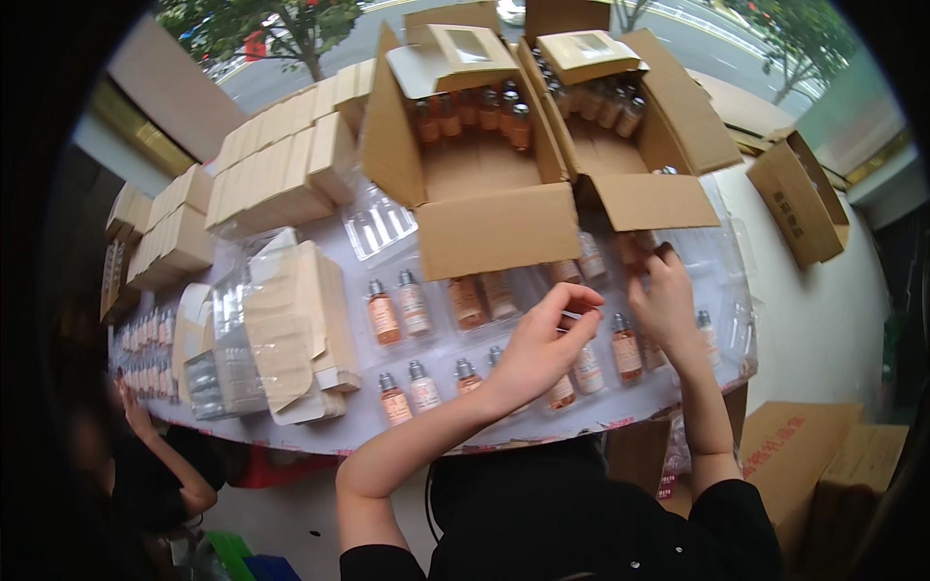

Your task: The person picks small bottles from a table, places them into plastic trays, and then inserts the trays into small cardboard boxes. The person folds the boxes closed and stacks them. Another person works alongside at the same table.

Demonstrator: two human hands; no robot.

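My right hand (662,294) reaches over the right part of the table, its fingers closed around a small peach-labelled bottle (635,244) just below the right carton's flap. My left hand (548,338) hovers over the bottles with curled fingers. A thin pale sliver shows between its thumb and fingers, too small to name. Beneath and around both hands, clear plastic trays hold bottles in pairs, one amber (383,314) and one whitish (415,305). Another amber bottle (625,350) lies between my two forearms. My left hand and wrist partly cover some of the bottles.
Two open cardboard cartons (501,229) (657,203) with bottles inside stand at the back. Stacked cream boxes (272,167) and nested clear trays (225,348) fill the left. Another person's hand (134,407) is at the far left. An open carton (799,203) stands right.
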